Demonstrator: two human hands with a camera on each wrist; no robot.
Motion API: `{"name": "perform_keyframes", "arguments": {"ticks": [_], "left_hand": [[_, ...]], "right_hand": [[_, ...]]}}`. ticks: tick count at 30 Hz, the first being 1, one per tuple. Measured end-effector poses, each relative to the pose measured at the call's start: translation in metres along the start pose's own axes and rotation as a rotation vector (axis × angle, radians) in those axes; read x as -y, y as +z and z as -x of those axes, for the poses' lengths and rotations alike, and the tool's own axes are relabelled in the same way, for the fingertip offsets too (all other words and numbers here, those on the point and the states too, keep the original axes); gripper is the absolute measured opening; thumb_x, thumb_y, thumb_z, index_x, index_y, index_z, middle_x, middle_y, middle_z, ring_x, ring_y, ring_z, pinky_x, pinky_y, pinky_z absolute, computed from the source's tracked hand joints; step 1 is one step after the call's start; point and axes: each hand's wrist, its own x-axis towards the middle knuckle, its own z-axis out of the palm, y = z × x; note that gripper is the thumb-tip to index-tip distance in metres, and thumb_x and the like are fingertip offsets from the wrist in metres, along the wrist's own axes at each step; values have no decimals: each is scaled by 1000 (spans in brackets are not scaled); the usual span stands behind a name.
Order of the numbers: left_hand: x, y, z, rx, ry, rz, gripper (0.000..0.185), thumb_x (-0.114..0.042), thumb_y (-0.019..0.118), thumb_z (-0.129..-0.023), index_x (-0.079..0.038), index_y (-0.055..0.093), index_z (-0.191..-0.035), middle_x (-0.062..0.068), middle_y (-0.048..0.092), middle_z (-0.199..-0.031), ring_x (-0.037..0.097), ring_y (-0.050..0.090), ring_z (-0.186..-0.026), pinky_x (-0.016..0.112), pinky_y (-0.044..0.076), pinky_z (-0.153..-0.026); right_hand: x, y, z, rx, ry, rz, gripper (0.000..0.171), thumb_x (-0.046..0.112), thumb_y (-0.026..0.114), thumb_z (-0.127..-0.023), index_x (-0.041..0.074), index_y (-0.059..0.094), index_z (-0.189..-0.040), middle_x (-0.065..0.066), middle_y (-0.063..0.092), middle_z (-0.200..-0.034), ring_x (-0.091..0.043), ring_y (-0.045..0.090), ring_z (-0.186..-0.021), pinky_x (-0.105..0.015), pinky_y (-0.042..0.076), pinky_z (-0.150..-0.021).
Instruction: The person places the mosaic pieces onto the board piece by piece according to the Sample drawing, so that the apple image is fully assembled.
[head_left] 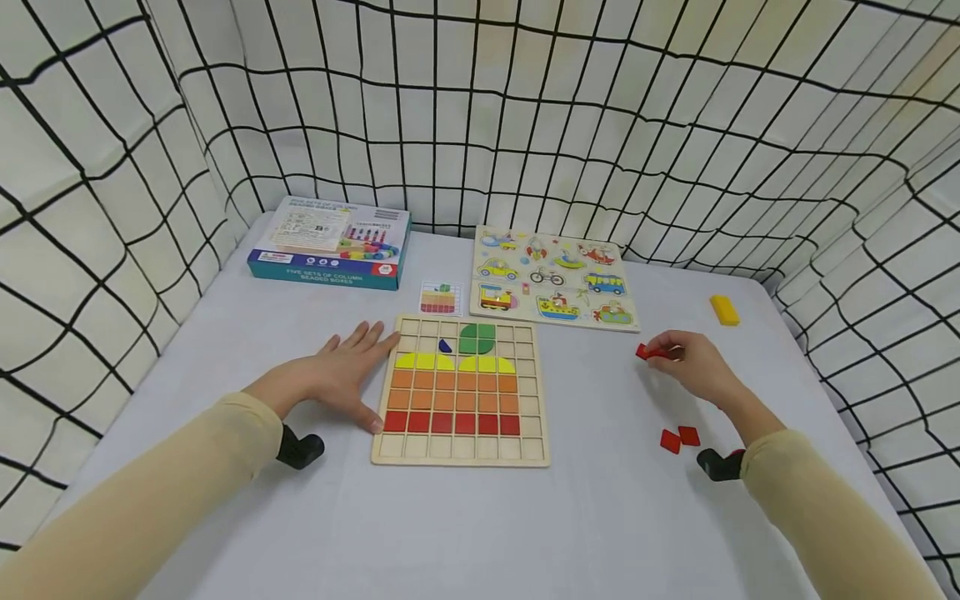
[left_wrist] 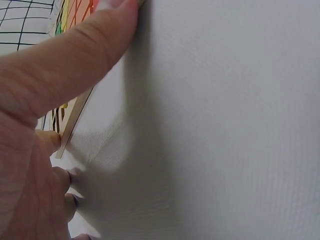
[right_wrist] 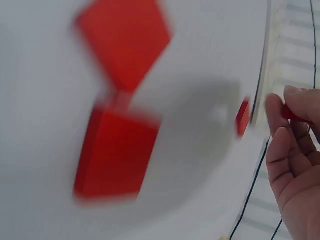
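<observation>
While the left hand lies flat with straight fingers against the left edge of the wooden grid board, keeping it from sliding, the right hand is well to the right of it on the surface, its fingertips pinching a small red tile. The step in hand seems to be collecting red pieces for the picture on the board, where rows of red, orange and yellow squares and a green top are already laid. The next move probably calls for carrying this tile over to a free cell and setting it flat and square to the grid. Two more red tiles lie nearer the front right edge of the surface; they look thin, hard and smooth. A yellow block sits near the far right corner. Toward the far edge are a small pattern card, a vehicle puzzle board and a cardboard box.
</observation>
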Motion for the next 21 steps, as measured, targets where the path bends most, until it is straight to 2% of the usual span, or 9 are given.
{"name": "perform_keyframes", "arguments": {"ticks": [5, 14, 21], "left_hand": [[4, 2, 0, 0, -4, 2, 138, -62, 88, -65, -7, 10, -165, 26, 0, -171, 51, -6, -156, 75, 1, -120], [3, 0, 0, 1, -5, -6, 136, -61, 88, -67, -8, 9, -165, 25, -2, -171, 50, -7, -157, 75, 1, -121], [4, 1, 0, 2, -12, -15, 136, -60, 88, -67, -9, 8, -165, 24, -2, -171, 49, -7, -157, 74, 1, -121]], "right_hand": [[49, 26, -6, 59, -112, -107, 29, 11, 69, -97, 1, 65, -125, -14, 69, -114, -25, 62, -101, -15, 54, -81], [129, 78, -7, 203, -284, -210, 20, 10, 71, -96, 2, 72, -114, -8, 73, -107, -21, 63, -98, -24, 55, -84], [170, 108, -9, 329, -301, -277, 24, 10, 71, -97, 2, 72, -119, -9, 75, -111, -21, 72, -95, -27, 60, -90]]}}
